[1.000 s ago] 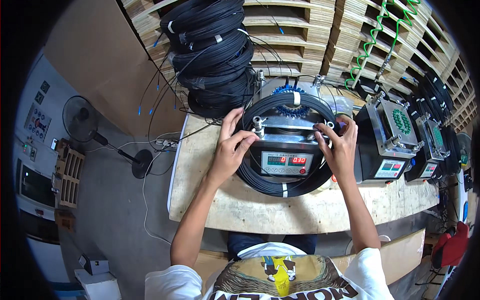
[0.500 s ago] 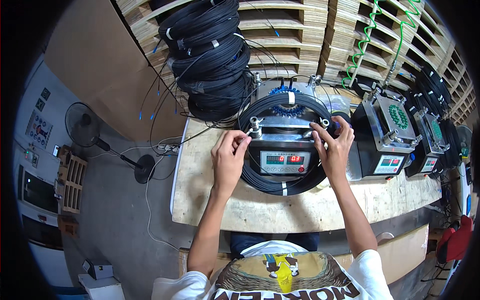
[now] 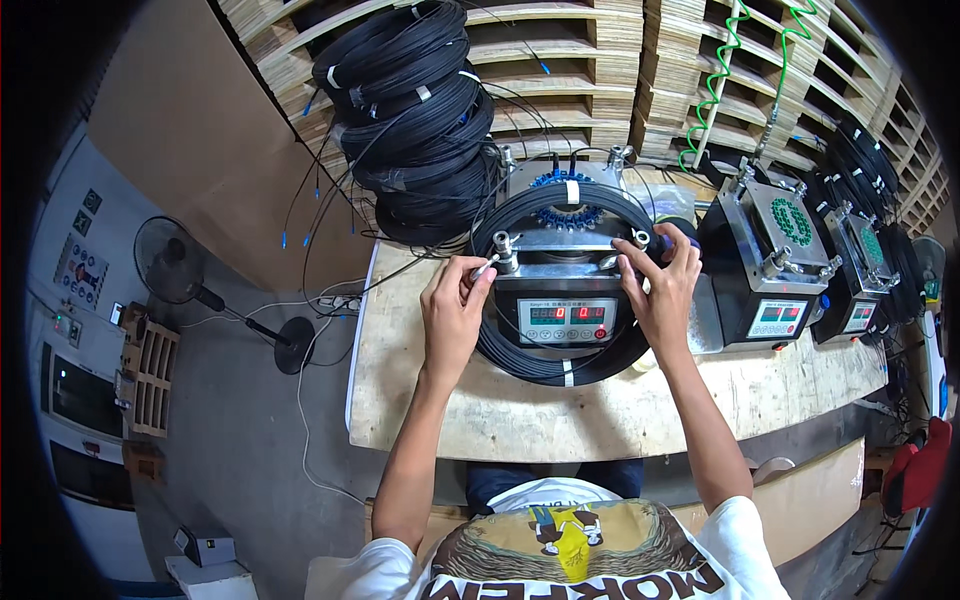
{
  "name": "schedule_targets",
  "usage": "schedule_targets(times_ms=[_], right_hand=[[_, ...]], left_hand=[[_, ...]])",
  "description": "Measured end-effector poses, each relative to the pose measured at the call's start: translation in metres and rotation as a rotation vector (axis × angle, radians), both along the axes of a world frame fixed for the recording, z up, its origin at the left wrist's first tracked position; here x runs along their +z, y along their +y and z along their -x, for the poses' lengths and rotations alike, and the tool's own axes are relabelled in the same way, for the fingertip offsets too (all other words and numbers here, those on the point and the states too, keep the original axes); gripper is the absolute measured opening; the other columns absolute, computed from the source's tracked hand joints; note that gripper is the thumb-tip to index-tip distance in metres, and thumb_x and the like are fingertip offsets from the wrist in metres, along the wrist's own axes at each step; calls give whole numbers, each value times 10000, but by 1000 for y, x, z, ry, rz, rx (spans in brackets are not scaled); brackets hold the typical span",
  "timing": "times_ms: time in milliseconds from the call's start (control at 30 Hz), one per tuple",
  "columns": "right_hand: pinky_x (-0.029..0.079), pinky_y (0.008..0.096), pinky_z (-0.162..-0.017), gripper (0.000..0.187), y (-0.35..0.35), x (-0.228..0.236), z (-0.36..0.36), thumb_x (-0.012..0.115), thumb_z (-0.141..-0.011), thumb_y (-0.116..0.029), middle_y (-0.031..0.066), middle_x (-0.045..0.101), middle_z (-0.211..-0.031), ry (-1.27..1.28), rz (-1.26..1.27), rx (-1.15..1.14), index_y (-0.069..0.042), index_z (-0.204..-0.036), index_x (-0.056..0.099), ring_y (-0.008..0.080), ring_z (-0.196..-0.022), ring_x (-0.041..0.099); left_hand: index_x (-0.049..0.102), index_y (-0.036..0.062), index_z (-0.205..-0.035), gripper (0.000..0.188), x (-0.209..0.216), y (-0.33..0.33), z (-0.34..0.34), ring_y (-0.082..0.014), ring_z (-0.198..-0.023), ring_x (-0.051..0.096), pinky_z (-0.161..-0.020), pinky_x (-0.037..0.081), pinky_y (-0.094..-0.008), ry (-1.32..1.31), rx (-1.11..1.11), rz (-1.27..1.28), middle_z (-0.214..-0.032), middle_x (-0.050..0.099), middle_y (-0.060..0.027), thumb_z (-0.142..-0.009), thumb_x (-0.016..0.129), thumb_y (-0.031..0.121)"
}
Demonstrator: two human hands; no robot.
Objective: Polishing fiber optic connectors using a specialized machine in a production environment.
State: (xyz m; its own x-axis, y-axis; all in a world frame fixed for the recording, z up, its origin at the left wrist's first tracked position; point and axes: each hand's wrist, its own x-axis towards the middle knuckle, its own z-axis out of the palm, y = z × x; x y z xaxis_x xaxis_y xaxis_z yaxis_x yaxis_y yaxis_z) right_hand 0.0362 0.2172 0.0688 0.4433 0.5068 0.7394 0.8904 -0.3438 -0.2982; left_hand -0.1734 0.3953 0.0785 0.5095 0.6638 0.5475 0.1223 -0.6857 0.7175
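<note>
In front of me stands a benchtop polishing machine with a black body, a lit control panel [image 3: 567, 320] and a metal top plate. A ring of blue connectors [image 3: 568, 215] sits on that plate. A coil of black cable [image 3: 530, 372], bound with white ties, hangs around the machine. My left hand [image 3: 455, 305] pinches the small lever of the front left clamp post [image 3: 504, 250]. My right hand [image 3: 660, 285] holds its thumb and forefinger around the lever [image 3: 608, 262] of the front right clamp post [image 3: 640, 238]; its other fingers are bent.
Stacked black cable coils [image 3: 415, 120] rise at the back left, with loose blue-tipped ends hanging. Two similar machines, the nearer one [image 3: 770, 255] with green connectors, stand to the right. Wooden pallets [image 3: 560, 60] wall the back. A floor fan [image 3: 180, 260] stands left of the wooden table [image 3: 440, 420].
The lit digits on the panel have changed. Both hands stay at the same clamp levers, with only slight finger movement. The whole view has shifted a little.
</note>
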Motion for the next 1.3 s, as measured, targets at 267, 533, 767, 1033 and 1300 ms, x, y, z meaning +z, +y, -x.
schedule_targets(times_ms=[267,533,767,1033,1300], right_hand=[[389,415,-923,231,-1,-1,0,734,-911,-245,106,505,-1332,15,20,5,-254,-1137,782,291,-1047,468],[388,466,-939,339,-6,4,8,759,-867,-338,154,502,-1330,-19,57,-34,-232,-1189,752,333,-1113,481],[408,443,-782,325,-3,-2,22,819,-833,-221,115,517,-946,117,-65,82,-45,-1016,616,304,-912,501],[403,326,-592,204,-20,-12,8,772,-866,-11,95,547,-852,383,-315,192,10,-931,580,192,-668,461],[383,250,-586,162,-1,-20,30,723,-960,-84,12,559,-706,745,-604,89,25,-931,607,67,-651,445]], left_hand=[[615,-35,-1012,130,7,6,7,-213,-673,579,-631,473,-343,94,-86,60,-785,632,-117,-1008,625,95],[604,-40,-976,80,3,13,4,-365,-845,605,-744,486,-439,114,-131,-281,-902,651,-189,-978,620,39],[645,-4,-1015,138,-12,24,8,-65,-654,451,-582,379,-247,6,-152,35,-729,564,-3,-1001,672,131],[681,2,-991,110,-19,23,2,-78,-675,419,-607,366,-251,-87,-110,-1,-769,528,3,-970,708,107],[700,7,-981,123,-21,24,1,-96,-733,461,-673,402,-254,-124,-125,52,-823,546,-12,-959,722,126]])
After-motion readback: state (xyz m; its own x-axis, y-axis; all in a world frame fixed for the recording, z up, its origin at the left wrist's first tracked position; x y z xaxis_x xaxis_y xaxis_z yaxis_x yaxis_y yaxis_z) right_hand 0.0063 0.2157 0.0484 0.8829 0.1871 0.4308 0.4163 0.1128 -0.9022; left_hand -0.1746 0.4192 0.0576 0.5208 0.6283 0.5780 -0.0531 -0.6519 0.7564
